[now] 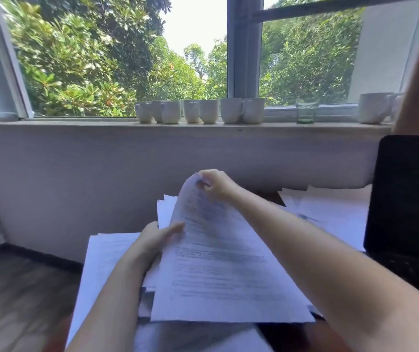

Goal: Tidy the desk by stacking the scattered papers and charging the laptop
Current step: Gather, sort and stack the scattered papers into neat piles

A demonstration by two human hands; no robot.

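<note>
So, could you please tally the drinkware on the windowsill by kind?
White mugs: 8 plainly seen, seven grouped at left and one at right; another may be partly hidden at far right.
Green glass: 1
Total: 9, perhaps 10.

printed sheet [218, 262] lifted above scattered papers [106, 255], open dark laptop [409, 199] right

laptop [406, 199] blocks rt, papers [216, 275] prob. crowd centre
</note>
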